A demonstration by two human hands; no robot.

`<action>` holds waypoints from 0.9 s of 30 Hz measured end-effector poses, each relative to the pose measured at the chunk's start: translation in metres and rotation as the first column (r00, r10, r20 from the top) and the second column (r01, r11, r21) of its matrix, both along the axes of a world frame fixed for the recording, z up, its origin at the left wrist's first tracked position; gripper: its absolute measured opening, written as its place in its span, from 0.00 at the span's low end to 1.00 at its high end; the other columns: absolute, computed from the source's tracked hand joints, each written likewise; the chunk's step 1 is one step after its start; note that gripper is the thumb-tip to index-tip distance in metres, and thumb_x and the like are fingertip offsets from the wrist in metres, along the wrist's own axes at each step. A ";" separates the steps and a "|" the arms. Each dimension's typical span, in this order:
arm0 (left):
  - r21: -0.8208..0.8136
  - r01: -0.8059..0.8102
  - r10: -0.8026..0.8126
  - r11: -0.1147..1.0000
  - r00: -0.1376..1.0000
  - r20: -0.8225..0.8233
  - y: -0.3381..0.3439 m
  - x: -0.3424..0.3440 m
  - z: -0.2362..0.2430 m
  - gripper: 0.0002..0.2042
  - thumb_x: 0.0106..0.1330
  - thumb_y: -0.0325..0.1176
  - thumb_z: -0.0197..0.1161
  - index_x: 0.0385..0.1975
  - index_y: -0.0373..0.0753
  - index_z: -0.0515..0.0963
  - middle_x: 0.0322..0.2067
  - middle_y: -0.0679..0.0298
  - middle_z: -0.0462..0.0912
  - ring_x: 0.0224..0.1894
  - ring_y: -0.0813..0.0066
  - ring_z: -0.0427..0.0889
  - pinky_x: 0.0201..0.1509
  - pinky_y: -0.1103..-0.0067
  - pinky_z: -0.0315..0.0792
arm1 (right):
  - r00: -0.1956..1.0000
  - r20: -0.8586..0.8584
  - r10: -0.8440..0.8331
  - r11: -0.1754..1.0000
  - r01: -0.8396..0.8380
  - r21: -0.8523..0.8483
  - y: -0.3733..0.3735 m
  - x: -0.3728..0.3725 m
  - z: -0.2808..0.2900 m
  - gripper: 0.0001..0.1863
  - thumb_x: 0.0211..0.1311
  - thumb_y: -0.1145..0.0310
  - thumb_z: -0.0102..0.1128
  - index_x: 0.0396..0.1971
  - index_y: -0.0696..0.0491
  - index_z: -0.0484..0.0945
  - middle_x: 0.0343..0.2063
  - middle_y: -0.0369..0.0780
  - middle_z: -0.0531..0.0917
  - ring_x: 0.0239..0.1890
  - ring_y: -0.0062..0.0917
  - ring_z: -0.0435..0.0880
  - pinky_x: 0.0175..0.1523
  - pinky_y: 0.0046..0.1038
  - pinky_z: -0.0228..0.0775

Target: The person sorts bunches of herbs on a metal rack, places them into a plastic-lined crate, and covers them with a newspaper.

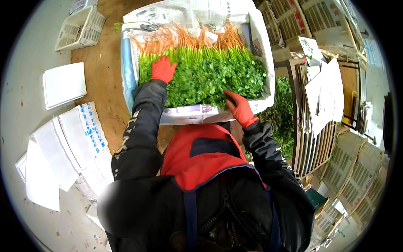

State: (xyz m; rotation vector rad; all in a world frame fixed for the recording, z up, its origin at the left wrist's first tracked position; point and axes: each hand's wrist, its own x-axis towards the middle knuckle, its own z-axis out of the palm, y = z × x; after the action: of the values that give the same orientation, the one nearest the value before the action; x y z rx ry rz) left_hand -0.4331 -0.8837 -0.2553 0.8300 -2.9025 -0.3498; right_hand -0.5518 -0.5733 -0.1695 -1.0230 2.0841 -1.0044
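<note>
Bunches of coriander (pixel 201 75) fill a paper-lined box (pixel 263 50), their orange-brown roots at the far side and leaves toward me. My left hand (pixel 163 69), in a red glove, lies flat on the stems and leaves at the left, fingers apart. At the near right edge of the leaves is my right hand (pixel 240 108), also gloved in red. Its fingers reach onto the leaves, with the thumb held away from them; nothing shows in its grasp. Newspaper (pixel 163 15) lines the far wall of the box.
White perforated crates (pixel 82 29) stand at the far left, and more crates (pixel 327 21) are stacked at the right. Paper sheets (pixel 54 151) lie on the floor at left. A slatted rack (pixel 312 153) with papers stands right of the box, beside loose greens (pixel 279 113).
</note>
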 end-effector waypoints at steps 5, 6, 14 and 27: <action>-0.109 -0.009 0.028 0.994 0.985 0.170 -0.012 -0.002 -0.030 0.20 0.60 0.48 0.53 0.40 0.36 0.75 0.42 0.53 0.76 0.48 0.56 0.72 0.50 0.59 0.64 | 0.991 -0.068 -0.112 0.990 0.105 -0.095 0.032 0.005 0.030 0.20 0.57 0.73 0.55 0.52 0.51 0.73 0.48 0.44 0.77 0.50 0.37 0.74 0.55 0.31 0.64; -0.087 0.011 0.003 0.996 0.988 0.154 -0.021 -0.007 -0.026 0.20 0.60 0.48 0.54 0.40 0.36 0.75 0.41 0.52 0.77 0.47 0.56 0.73 0.50 0.59 0.64 | 0.989 -0.070 -0.129 0.985 0.119 -0.128 0.038 0.003 0.032 0.20 0.57 0.72 0.56 0.52 0.51 0.72 0.47 0.45 0.77 0.49 0.39 0.74 0.55 0.32 0.64; 0.154 0.182 -0.078 0.971 0.853 -0.516 0.106 -0.051 0.102 0.15 0.60 0.22 0.51 0.46 0.29 0.73 0.45 0.49 0.77 0.49 0.57 0.76 0.53 0.72 0.68 | 0.852 0.067 -0.520 0.853 0.521 -0.008 0.177 0.031 0.026 0.21 0.55 0.72 0.56 0.52 0.49 0.73 0.45 0.45 0.77 0.48 0.39 0.74 0.53 0.35 0.66; 0.513 0.796 -0.630 0.322 0.584 -0.512 0.367 -0.095 0.088 0.12 0.61 0.21 0.50 0.42 0.32 0.77 0.41 0.54 0.80 0.45 0.63 0.78 0.50 0.76 0.69 | -0.526 0.049 -0.849 -0.527 0.837 -0.149 0.393 0.334 -0.052 0.14 0.63 0.76 0.50 0.48 0.58 0.74 0.44 0.40 0.79 0.47 0.23 0.76 0.53 0.24 0.66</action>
State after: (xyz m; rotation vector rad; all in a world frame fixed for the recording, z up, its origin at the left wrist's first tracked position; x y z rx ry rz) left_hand -0.5279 -0.5168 -0.1676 -0.6176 -2.6522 -1.5986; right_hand -0.2183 -0.1800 -0.2211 1.7345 2.6726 -1.7691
